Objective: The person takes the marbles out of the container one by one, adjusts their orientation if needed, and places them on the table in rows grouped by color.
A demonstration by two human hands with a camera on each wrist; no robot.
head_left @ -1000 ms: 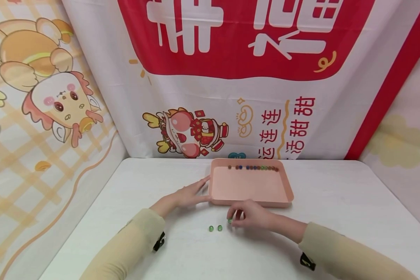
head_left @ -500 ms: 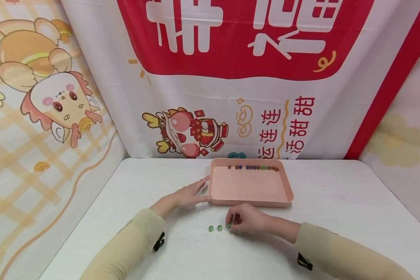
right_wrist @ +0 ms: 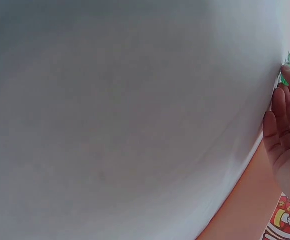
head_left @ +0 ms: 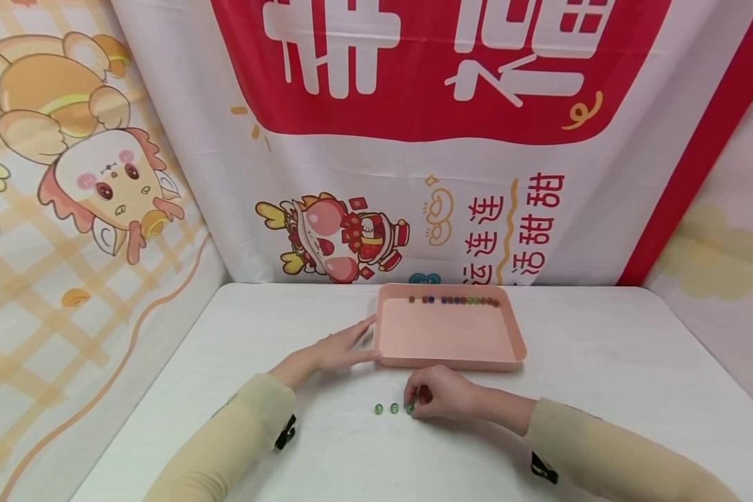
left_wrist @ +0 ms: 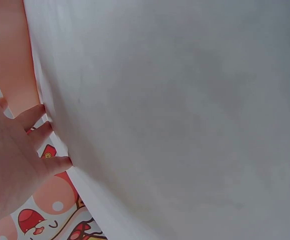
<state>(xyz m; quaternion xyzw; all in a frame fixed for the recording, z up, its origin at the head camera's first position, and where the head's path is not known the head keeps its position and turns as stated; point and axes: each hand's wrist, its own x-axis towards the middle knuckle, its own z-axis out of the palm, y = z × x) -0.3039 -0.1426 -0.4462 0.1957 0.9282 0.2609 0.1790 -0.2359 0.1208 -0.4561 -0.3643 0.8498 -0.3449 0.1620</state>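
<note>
Thumb and fingertips of my right hand [head_left: 444,392] pinch a green glass marble [head_left: 410,408] at the white tabletop, in front of the tray. To its left, a middle green marble [head_left: 394,408] and a leftmost green marble [head_left: 378,409] lie in a row with it. In the right wrist view, the pinched green marble [right_wrist: 284,78] shows between thumb and fingers. My left hand [head_left: 334,351] rests with spread, straight fingers against the left side of a pink tray [head_left: 448,338]. The left wrist view shows those fingers [left_wrist: 30,116] beside the tray wall.
Along the tray's far side runs a row of brown, blue and green marbles [head_left: 457,301], with gaps toward its left end. A printed cloth [head_left: 376,160] hangs behind the white table [head_left: 602,390], and patterned walls stand on both sides.
My right hand has come slightly toward the person, lowering its green marble into line with the other two. The left hand and the tray have stayed in place.
</note>
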